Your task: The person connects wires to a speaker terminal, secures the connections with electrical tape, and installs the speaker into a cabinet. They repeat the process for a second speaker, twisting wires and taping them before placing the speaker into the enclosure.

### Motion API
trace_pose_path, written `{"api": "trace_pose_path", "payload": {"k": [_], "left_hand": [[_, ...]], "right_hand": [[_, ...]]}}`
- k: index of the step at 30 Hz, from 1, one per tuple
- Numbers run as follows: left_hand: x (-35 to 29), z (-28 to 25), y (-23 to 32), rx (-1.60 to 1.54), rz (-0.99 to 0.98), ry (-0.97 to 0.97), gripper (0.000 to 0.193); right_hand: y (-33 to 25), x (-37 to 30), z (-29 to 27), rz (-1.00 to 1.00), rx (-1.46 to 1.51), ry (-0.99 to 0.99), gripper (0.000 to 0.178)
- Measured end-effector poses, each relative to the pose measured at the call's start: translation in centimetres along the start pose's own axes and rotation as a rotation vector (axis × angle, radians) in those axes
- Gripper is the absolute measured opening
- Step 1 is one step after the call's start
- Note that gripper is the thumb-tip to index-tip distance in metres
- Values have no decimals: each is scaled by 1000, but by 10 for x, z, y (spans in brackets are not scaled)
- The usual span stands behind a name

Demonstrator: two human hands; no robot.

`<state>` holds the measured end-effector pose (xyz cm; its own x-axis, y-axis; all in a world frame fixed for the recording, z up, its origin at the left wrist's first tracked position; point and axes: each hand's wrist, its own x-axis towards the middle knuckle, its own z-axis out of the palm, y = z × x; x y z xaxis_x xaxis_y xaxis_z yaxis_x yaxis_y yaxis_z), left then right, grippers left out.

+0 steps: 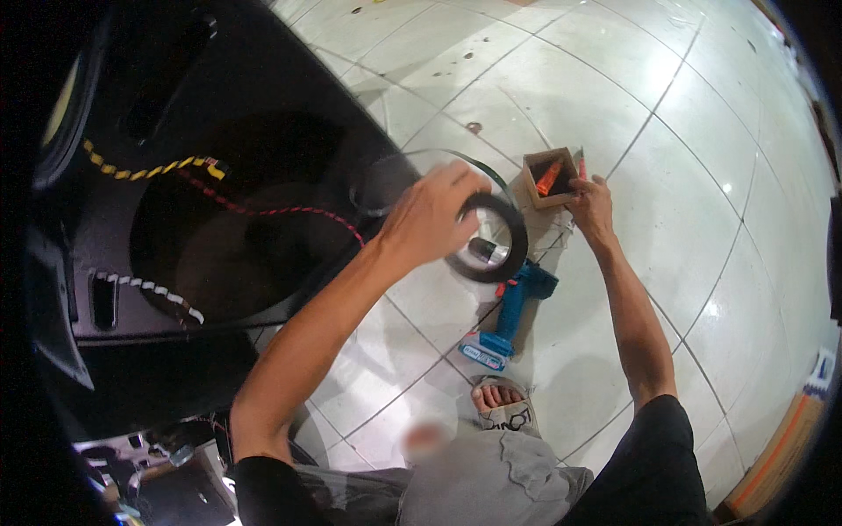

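Both hands (593,210) curled, left (430,215) around tape roll (519,243)

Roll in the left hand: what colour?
The roll is black, seen in the head view, the only one here.

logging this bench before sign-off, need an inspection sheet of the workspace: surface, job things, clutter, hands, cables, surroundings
Surface: white tiled floor, a few dark spots.
Job's things: black tape roll; small open box with an orange item inside.
Clutter: blue cordless drill on the floor.
Hands: left hand holds the roll; right hand at the box's right side, grip unclear.
Cables: yellow-black cable, red-black cable and white-black cable over the large black panel.
Surroundings: brown carton at lower right.
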<state>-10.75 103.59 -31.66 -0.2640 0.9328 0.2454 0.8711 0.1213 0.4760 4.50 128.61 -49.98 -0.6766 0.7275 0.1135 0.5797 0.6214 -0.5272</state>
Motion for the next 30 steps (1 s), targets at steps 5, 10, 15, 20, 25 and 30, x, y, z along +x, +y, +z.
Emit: {"api": "trace_pose_path", "payload": {"k": [5, 10, 15, 20, 25, 30], "left_hand": [[44, 33, -20, -17, -65, 181, 34], [11, 48, -18, -169, -186, 194, 41], [-69, 39, -27, -13, -8, 30, 27], [-145, 48, 0, 90, 13, -544, 24], [-190, 51, 13, -259, -396, -338, 27], [-229, 32, -17, -717, -1047, -371, 25]], "right_hand": [[-57, -31, -42, 69, 705, -23, 52], [-110, -39, -64, -6, 1025, -291, 41], [-102, -22, -96, 170, 1214, -103, 40], [-110, -22, -138, 118, 1200, 55, 53], [-139, -35, -172, 52, 1297, 59, 65], [-157, -56, -201, -18, 1346, -21, 54]]}}
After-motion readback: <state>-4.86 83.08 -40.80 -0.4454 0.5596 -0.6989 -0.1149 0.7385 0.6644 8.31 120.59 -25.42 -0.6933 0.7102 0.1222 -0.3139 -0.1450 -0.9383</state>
